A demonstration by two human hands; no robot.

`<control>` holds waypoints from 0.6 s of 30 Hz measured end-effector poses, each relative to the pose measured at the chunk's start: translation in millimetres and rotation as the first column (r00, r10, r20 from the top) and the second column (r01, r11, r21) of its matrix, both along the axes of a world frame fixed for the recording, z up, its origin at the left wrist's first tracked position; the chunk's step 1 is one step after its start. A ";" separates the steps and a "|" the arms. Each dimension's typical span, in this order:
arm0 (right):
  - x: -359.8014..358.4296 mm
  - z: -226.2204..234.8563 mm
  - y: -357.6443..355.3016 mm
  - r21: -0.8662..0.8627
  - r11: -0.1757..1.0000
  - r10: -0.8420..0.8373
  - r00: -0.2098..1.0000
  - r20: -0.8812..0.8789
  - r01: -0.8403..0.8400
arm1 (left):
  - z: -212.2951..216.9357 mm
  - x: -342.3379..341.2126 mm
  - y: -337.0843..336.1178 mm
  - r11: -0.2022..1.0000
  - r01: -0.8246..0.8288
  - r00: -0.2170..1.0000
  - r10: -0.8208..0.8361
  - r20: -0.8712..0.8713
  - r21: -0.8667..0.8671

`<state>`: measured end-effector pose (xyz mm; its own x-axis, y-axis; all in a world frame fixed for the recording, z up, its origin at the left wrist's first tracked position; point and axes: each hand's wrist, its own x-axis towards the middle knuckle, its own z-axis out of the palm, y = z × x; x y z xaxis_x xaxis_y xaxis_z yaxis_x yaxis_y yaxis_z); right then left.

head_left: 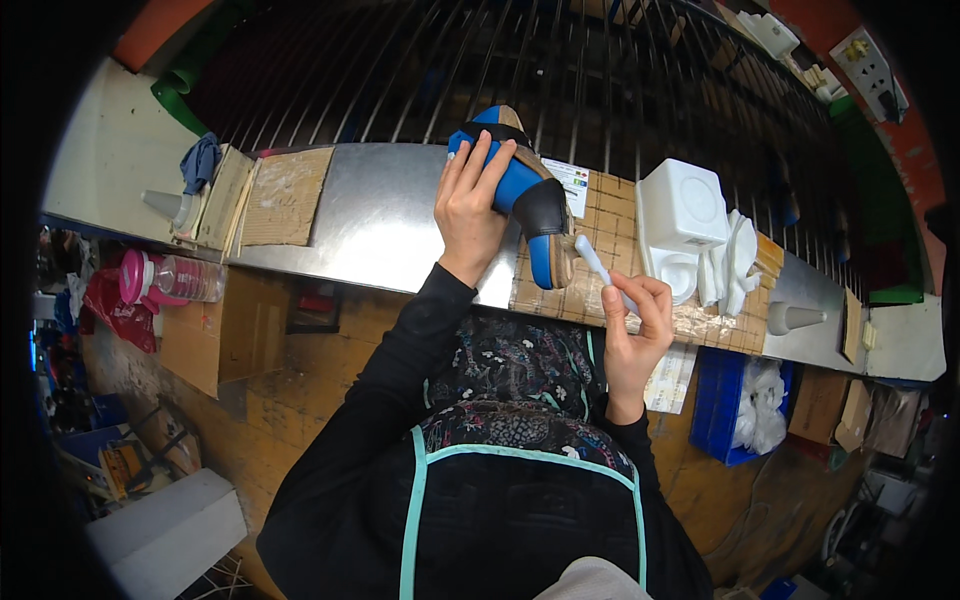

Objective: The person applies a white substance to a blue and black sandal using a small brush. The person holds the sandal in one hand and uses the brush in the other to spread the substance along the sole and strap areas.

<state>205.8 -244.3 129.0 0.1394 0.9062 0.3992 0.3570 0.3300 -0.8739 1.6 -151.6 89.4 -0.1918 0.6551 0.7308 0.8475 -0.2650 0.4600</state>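
My left hand [472,220] grips a sandal on a blue shoe last [518,188], tilted on its side over the bench. Black straps [541,207] cross the last, and a tan sole edge shows along its right side. My left fingers lie across the blue last near one strap. Pinched between the fingers and thumb of my right hand [640,335] is a slim white brush-like tool [592,258]. Its pale tip is at the sole near the heel end; whether it touches cannot be made out. Beneath is a brown gridded cardboard mat [612,210].
A white plastic container [685,205] stands right of the sandal, beside stacked white pieces [738,262]. A grey cone [795,318] lies farther right. Metal bars [400,85] run behind the steel bench [375,215]. Below are a blue crate [715,405] and a cardboard box [220,335].
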 end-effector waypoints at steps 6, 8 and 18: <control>2.1 -1.3 0.4 0.034 0.999 0.010 1.000 -0.017 -0.010 | 2.5 1.5 0.8 1.000 0.012 1.000 -0.012 0.018 -0.009; 2.9 -0.4 0.6 0.028 1.000 0.015 0.999 -0.033 -0.015 | 3.6 1.4 1.0 1.000 0.015 1.000 -0.015 0.014 -0.010; 8.3 10.3 1.1 0.052 0.992 -0.121 0.976 0.180 0.113 | 6.5 1.5 1.0 0.999 0.002 0.999 0.001 -0.055 0.044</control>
<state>214.1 -243.2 139.3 0.1647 0.8702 0.4644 0.5476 0.3109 -0.7768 3.1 -150.6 95.9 -0.1504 0.6221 0.7684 0.8709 -0.2845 0.4008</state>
